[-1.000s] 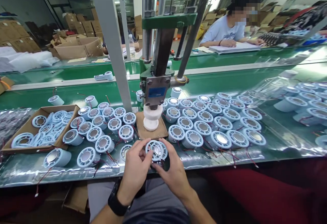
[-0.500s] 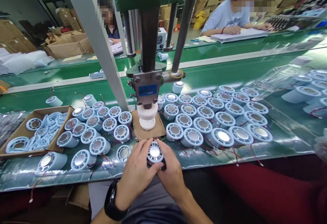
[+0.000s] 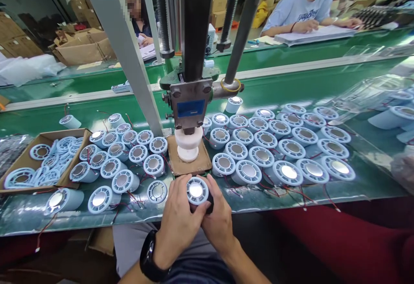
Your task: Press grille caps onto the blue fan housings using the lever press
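Observation:
Between my two hands I hold a round light-blue cylindrical part (image 3: 197, 190), its slotted ring and shiny silver disc facing up. My left hand (image 3: 181, 215) wraps its left side, and my right hand (image 3: 218, 215) wraps the right; both thumbs press at its near edge. The part's lower body is mostly hidden by my fingers. Just beyond my fingertips a cardboard pad (image 3: 203, 162) lies under the white round head (image 3: 187, 146) of a press (image 3: 190, 102). A slotted light-blue ring (image 3: 157, 192) rests on the bench left of my left hand.
Many similar blue cylinders with thin red wires stand left and right (image 3: 265, 139) of the press. A cardboard box (image 3: 69, 180) of loose blue rings sits at far left. A slanted grey post (image 3: 129, 55) rises beside the press. Two people sit across the green bench (image 3: 274, 87).
The view has shifted slightly, so the press and the cylinders on the right appear farther right. Both hands keep their hold on the blue cylinder, near the same spot before the cardboard pad.

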{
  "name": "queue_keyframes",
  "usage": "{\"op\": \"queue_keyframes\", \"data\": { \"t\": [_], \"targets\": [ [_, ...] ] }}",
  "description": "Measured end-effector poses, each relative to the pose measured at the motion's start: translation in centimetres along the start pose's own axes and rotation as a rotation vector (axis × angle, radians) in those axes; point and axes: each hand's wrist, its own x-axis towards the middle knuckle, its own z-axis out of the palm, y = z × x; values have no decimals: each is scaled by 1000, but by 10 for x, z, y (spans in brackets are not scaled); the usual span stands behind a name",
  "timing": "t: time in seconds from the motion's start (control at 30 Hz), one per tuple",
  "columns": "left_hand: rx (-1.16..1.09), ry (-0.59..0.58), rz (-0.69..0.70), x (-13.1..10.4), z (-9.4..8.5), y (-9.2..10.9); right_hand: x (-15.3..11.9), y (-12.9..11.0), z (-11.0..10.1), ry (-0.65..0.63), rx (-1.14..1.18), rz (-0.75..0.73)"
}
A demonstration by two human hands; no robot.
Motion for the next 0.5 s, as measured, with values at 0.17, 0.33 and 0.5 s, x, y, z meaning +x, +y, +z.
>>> {"op": "queue_keyframes", "data": {
  "t": [0.17,0.33,0.5],
  "targets": [
    [48,-57,39,-2,2,-1,0,-1,0,0,-15,25],
    [114,4,23,-16,12,-4,-1,-6,-1,-20,-61,30],
    [-16,44,-58,-33,19,-11,-13,-6,-13,-162,-42,-34]
  ]
}}
